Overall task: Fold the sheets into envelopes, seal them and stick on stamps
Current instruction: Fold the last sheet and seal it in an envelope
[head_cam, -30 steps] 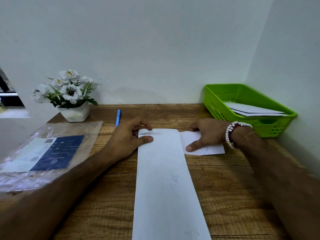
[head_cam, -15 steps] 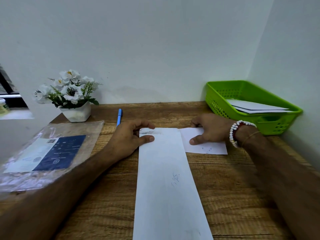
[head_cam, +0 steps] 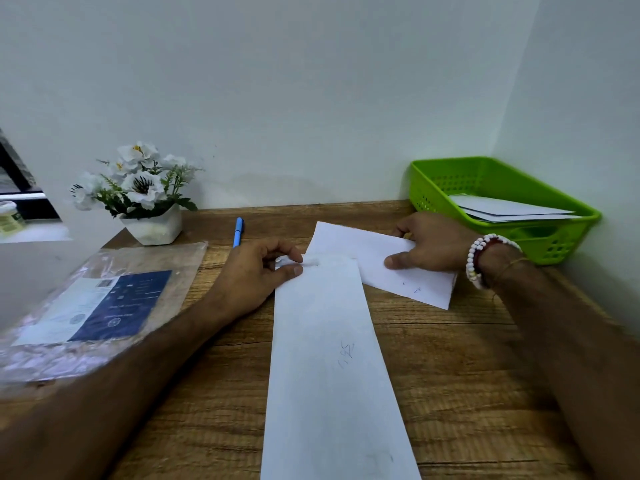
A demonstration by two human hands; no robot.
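So the wooden worktop [head_cam: 450, 393] takes up most of the view, tucked into a corner, and the biggest thing on it is the long envelope [head_cam: 332, 358] running from the near edge up the middle, faint pencil scribble on its face. Off to the left there's a clear plastic packet [head_cam: 104, 303] with a dark blue card inside, probably supplies but I can't read it. Far right corner has the green basket [head_cam: 502, 181] with a few white envelopes already in it, so I'd guess some are done. Back left is a white flower pot [head_cam: 152, 226], not part of the job. Now the actual change: half a second ago the folded sheet [head_cam: 391, 268] was lying flat and square beside the envelope's top end, and now it's swung round at an angle with its left end up over the envelope mouth. The right hand [head_cam: 433, 247] has a narrow grip, pinching the sheet's right end, thumb on top. The left hand [head_cam: 256, 271] is pinched onto the envelope's top left corner, seemingly holding the opening. To me that means the sheet is about to go in, with sealing and stamping still to come. Smallest bit: a blue pen [head_cam: 238, 232] lying behind the left hand, untouched.
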